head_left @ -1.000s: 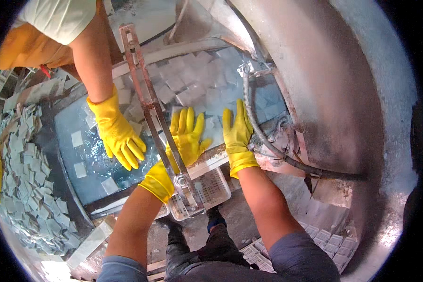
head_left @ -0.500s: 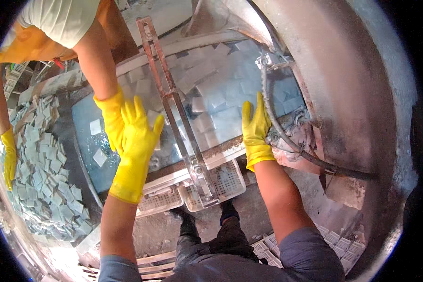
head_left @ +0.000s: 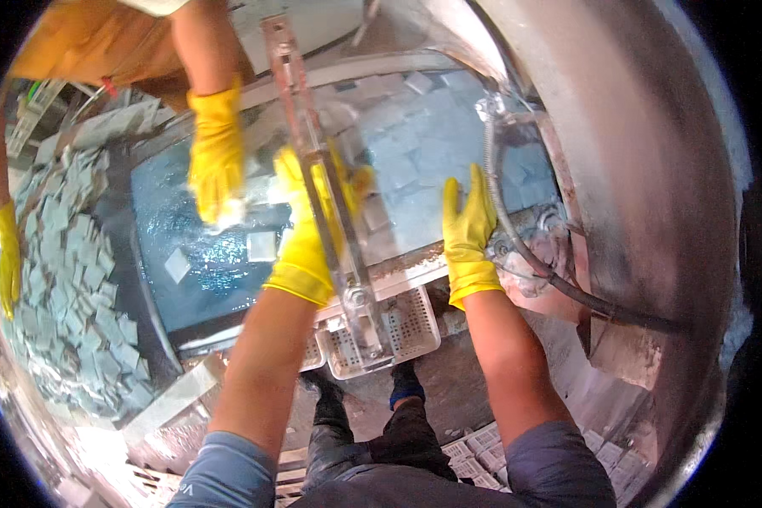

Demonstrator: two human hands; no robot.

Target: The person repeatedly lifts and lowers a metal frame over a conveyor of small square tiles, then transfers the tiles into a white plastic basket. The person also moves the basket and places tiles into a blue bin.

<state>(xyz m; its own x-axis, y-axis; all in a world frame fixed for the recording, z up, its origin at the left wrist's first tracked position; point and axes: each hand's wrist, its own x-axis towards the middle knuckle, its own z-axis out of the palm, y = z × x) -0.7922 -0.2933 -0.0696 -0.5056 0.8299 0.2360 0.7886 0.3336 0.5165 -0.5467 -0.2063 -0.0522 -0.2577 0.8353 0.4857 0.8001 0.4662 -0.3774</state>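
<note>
Left hand: off it goes, the left hand in its bright-yellow rubber glove (head_left: 303, 245) swinging rightward, away from the co-worker's yellow-gloved hand (head_left: 216, 157) and behind the rust-red slotted metal bar (head_left: 289, 72); fingers spread but blurred, so any grip I cannot tell.
Right hand: the yellow-gloved right hand (head_left: 470, 233) stays by the near edge, thumb wide of the fingers, nothing seen in it.
Tiles: midway, I'd judge; pale square flat tiles (head_left: 419, 165) crowd the blue-watered basin (head_left: 419, 273) right of the bar, between and beyond both hands.
Loose tile: one whitish square tile (head_left: 262, 246) lies just left of the left glove.
Heap: grey-green square tiles (head_left: 68, 296) pile outside, far left.
</note>
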